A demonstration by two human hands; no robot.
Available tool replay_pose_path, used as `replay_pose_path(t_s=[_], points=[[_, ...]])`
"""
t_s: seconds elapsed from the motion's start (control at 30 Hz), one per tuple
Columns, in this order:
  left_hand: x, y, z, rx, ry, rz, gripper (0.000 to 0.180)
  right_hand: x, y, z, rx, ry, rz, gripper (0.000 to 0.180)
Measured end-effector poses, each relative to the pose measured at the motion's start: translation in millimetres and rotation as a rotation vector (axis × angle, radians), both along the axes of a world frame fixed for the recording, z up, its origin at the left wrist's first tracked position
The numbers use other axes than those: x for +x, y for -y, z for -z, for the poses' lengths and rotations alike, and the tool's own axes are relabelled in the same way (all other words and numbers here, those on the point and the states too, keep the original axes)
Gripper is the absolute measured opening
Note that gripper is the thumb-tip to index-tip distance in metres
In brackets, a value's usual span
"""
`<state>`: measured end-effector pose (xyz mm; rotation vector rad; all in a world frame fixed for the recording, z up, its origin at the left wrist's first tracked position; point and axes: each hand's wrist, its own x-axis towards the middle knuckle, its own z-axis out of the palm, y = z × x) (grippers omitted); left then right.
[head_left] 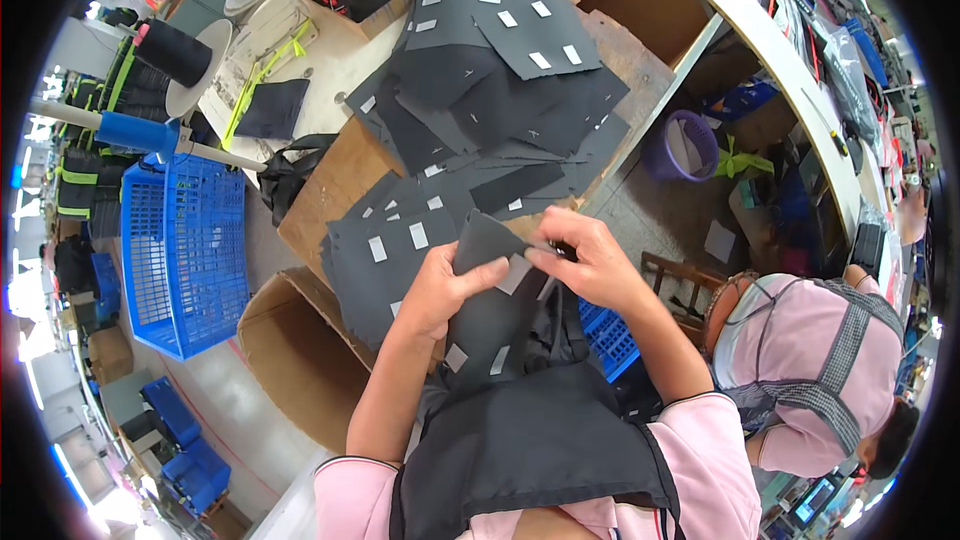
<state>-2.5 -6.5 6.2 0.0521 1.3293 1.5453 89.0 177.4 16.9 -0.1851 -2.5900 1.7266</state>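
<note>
Over my lap I hold a dark grey fabric panel with several small white patches on it. My left hand grips its upper left edge, the thumb lying flat on top beside a white patch. The fingers of my right hand are pinched together at the panel's upper right edge, close to that patch. Whether they also hold something small is hidden. Just beyond my hands, more dark panels with white patches lie spread on a wooden board, and a taller heap of them rises behind.
At the left stand a blue plastic crate and an open cardboard box. Black thread cones are at the upper left. To the right are a purple basket, a wooden stool and a bent-over person in pink.
</note>
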Motion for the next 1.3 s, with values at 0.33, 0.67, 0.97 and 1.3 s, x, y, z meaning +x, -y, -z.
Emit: replay_pose_path(t_s=[0.33,0.67,0.97,1.3], points=[[26,1,-10,-0.08,0.037,-0.227,0.028,49,49,15,0.396,-0.303,0.372,0.037],[28,10,-9,-0.044,0.072,-0.197,0.028,52,43,10,0.457,-0.383,0.34,0.03],[24,8,-16,-0.053,-0.091,-0.074,0.026,53,26,-7,0.565,-0.335,0.184,0.031],[24,8,-15,-0.039,-0.034,-0.012,0.029,50,24,-1,0.562,-0.444,0.183,0.032]])
